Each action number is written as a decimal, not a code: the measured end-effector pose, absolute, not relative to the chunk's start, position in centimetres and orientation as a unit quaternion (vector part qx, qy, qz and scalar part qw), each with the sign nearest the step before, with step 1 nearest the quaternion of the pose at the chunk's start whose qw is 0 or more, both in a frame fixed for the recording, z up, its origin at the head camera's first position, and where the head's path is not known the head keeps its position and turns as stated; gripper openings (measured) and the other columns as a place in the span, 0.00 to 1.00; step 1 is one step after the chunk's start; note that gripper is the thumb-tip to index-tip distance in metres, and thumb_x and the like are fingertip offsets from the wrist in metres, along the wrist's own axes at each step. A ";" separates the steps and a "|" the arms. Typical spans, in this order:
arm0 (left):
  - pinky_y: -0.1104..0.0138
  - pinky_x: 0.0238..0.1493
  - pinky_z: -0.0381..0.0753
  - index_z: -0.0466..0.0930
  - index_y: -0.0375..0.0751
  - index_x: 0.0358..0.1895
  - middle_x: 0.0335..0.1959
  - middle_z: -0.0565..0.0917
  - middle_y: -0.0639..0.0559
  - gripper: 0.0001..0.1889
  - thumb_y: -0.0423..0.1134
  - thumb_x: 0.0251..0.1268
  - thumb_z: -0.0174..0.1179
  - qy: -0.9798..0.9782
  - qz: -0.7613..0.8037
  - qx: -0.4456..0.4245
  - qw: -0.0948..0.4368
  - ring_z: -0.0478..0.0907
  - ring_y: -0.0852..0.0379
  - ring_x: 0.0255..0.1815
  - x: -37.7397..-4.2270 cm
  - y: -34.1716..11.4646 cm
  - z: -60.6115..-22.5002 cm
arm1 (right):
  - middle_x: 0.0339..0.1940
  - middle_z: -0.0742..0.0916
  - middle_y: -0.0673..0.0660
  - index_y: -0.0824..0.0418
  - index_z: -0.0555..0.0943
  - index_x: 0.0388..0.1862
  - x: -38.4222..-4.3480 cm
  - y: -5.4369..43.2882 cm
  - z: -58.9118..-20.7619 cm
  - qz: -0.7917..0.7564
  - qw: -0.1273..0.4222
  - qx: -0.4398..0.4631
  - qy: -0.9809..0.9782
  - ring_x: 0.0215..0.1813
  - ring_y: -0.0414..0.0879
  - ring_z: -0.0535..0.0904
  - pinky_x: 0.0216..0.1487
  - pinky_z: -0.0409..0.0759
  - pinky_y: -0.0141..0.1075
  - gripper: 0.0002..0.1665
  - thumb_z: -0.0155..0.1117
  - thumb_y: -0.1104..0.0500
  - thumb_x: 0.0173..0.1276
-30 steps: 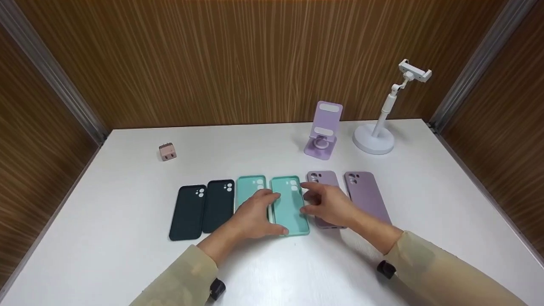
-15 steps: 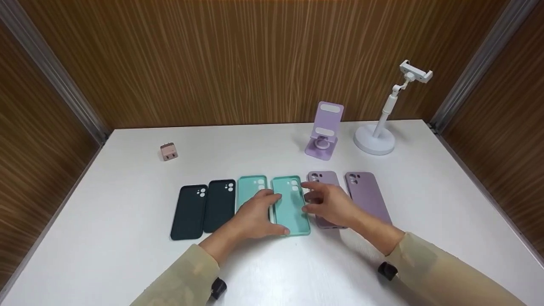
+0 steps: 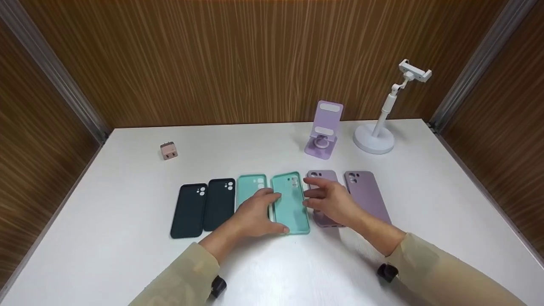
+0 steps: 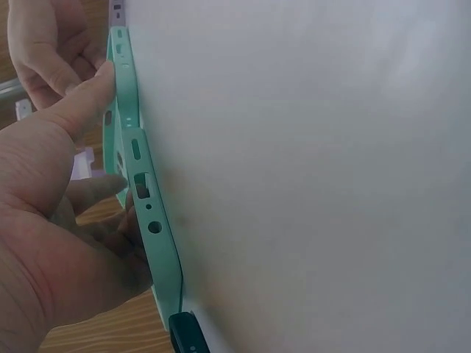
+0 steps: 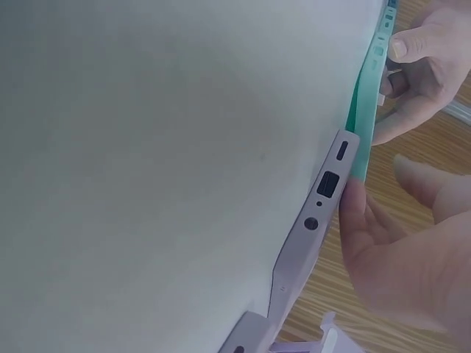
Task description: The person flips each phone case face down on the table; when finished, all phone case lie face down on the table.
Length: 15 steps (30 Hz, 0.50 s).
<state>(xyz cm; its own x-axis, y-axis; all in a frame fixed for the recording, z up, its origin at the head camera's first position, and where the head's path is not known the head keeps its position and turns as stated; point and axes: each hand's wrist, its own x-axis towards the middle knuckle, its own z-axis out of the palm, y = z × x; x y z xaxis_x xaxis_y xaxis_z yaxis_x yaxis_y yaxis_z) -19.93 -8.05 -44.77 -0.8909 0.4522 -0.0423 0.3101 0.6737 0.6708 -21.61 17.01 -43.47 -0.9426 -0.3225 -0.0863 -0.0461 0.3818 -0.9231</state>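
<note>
Two mint green phone cases lie hollow side up in the middle of the white table. My left hand (image 3: 255, 214) reaches over the left mint case (image 3: 248, 189); its thumb touches the near edge of the right mint case (image 3: 293, 208), its index fingertip the left edge. That right case tilts slightly, its far end a little raised. At its right edge are the spread fingertips of my right hand (image 3: 333, 202), above a purple phone case (image 3: 326, 219). In the right wrist view a finger touches the mint case (image 5: 363, 151) while the thumb stands apart.
Two dark phone cases (image 3: 188, 212) lie at the left, a second purple phone case (image 3: 369, 195) at the right. Behind stand a pink charger plug (image 3: 169, 151), a purple phone stand (image 3: 325, 123) and a white phone holder (image 3: 374, 138) before the wooden back wall (image 3: 212, 63).
The far end of the right mint case has risen slightly. My right fingers have moved up a little and straightened. The left hand has stayed in place.
</note>
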 end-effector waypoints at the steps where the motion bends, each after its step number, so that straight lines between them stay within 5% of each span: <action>1: 0.47 0.74 0.70 0.71 0.35 0.77 0.78 0.67 0.35 0.48 0.51 0.56 0.81 0.909 0.345 0.209 0.104 0.69 0.37 0.76 -19.9 -8.0 -44.8 | 0.59 0.87 0.71 0.72 0.68 0.79 -21.6 17.0 -43.5 -0.551 0.127 -0.105 0.818 0.62 0.60 0.85 0.57 0.86 0.45 0.38 0.69 0.68 0.74; 15: 0.48 0.77 0.66 0.69 0.38 0.79 0.82 0.64 0.38 0.50 0.52 0.55 0.81 0.908 0.342 0.201 0.133 0.62 0.39 0.81 -19.9 -7.9 -44.1 | 0.51 0.90 0.61 0.66 0.77 0.74 -22.5 17.1 -43.7 -0.560 0.132 -0.044 0.817 0.50 0.47 0.87 0.53 0.86 0.39 0.33 0.74 0.65 0.72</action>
<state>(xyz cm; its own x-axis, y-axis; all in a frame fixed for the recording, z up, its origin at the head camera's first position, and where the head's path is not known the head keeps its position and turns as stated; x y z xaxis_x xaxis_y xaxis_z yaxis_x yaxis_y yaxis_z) -19.91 -7.89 -44.12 -0.8837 0.4562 -0.1047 0.2743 0.6859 0.6741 -22.50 17.06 -43.67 -0.9611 -0.2196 -0.1674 0.0771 0.3686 -0.9264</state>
